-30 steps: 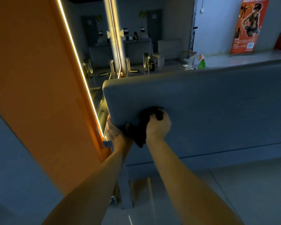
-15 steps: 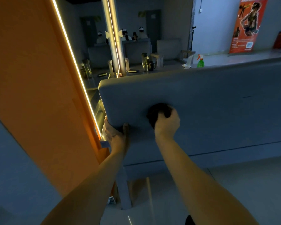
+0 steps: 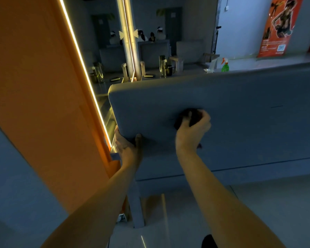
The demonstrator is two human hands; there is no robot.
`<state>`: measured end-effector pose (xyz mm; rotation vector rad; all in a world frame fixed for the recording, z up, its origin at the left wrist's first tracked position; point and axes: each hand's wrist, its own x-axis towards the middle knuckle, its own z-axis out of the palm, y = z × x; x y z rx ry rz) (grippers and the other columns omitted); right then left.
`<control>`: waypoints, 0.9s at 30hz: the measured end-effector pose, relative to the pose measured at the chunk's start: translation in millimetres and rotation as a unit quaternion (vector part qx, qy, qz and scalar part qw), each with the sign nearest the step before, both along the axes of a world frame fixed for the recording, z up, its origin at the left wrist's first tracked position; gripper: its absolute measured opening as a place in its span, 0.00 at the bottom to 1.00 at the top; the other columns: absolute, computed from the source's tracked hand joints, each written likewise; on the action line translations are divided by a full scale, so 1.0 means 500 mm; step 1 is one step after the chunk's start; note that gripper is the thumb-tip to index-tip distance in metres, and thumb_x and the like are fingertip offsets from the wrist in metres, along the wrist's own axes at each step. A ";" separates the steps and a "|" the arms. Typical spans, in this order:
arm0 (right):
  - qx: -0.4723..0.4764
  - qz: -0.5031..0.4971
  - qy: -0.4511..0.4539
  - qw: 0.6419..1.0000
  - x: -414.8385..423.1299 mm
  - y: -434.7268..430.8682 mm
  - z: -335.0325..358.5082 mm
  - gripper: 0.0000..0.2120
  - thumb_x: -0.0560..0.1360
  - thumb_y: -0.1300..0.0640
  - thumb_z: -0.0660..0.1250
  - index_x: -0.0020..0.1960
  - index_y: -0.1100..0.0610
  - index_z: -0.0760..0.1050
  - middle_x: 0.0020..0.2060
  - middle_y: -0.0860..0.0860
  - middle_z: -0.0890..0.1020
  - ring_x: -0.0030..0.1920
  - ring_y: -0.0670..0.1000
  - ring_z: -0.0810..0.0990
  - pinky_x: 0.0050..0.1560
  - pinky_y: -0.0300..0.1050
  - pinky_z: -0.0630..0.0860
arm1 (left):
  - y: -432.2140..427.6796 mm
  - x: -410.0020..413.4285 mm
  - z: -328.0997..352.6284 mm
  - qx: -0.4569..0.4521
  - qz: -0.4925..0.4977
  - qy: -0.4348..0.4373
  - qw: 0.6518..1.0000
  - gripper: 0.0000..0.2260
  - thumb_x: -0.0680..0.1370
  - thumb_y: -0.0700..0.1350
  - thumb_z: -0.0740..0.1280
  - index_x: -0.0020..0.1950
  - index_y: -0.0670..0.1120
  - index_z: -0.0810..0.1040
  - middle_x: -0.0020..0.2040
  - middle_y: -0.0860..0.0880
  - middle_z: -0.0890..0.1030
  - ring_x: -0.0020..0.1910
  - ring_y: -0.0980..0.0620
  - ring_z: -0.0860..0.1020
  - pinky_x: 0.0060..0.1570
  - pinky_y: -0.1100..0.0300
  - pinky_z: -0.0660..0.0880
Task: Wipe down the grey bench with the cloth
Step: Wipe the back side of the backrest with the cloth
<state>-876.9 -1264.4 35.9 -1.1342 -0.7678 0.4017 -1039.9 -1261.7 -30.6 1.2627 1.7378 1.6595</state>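
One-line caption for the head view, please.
Right hand presses a bunched dark cloth against the grey bench while the left hand grips its corner edge.

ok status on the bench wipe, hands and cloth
Right hand grips cloth, pressed on bench. Left hand holds bench's corner edge. Nothing seen on bench in cloth's way.

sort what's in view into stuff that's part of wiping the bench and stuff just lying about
In the job:
- grey padded bench
- dark bunched cloth, gripped by the right hand
- left hand, gripping the bench's corner

Lying about:
- green plastic spray bottle
- dark mug
- orange wall poster
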 end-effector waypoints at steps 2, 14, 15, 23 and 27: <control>0.010 0.002 -0.055 0.998 -0.034 0.012 -0.013 0.18 0.77 0.63 0.72 0.64 0.58 0.71 0.59 0.51 0.69 0.56 0.52 0.74 0.57 0.37 0.72 | 0.005 -0.005 -0.009 -0.003 -0.002 -0.010 1.000 0.41 0.74 0.65 0.67 0.79 0.63 0.45 0.79 0.47 0.57 0.77 0.41 0.59 0.74 0.38 0.61; -0.019 -0.022 -0.131 0.991 -0.051 0.057 -0.092 0.12 0.72 0.71 0.70 0.53 0.59 0.79 0.48 0.52 0.80 0.46 0.43 0.73 0.49 0.31 0.69 | 0.015 0.008 -0.014 -0.023 0.008 0.018 1.000 0.42 0.79 0.59 0.67 0.82 0.55 0.42 0.81 0.44 0.54 0.79 0.43 0.54 0.77 0.42 0.56; -0.021 -0.015 -0.142 0.990 -0.046 0.054 -0.092 0.12 0.72 0.71 0.70 0.52 0.59 0.79 0.48 0.52 0.80 0.46 0.44 0.74 0.48 0.32 0.69 | 0.013 0.009 -0.010 -0.009 0.012 0.022 1.000 0.41 0.79 0.57 0.68 0.82 0.55 0.43 0.80 0.44 0.55 0.78 0.43 0.55 0.77 0.41 0.56; 0.056 -0.022 -0.173 0.983 -0.004 0.043 -0.037 0.10 0.75 0.66 0.73 0.53 0.58 0.77 0.48 0.51 0.81 0.48 0.49 0.79 0.49 0.40 0.77 | -0.001 0.010 -0.002 0.041 0.016 0.006 0.999 0.39 0.79 0.50 0.70 0.82 0.55 0.48 0.79 0.46 0.59 0.77 0.44 0.58 0.75 0.47 0.58; -0.006 0.003 -0.165 0.986 -0.027 0.054 -0.108 0.11 0.74 0.71 0.66 0.52 0.58 0.77 0.46 0.52 0.80 0.46 0.50 0.78 0.49 0.51 0.79 | 0.009 0.014 -0.006 0.033 0.025 0.017 0.999 0.39 0.79 0.52 0.69 0.82 0.54 0.47 0.78 0.46 0.59 0.77 0.45 0.59 0.75 0.43 0.60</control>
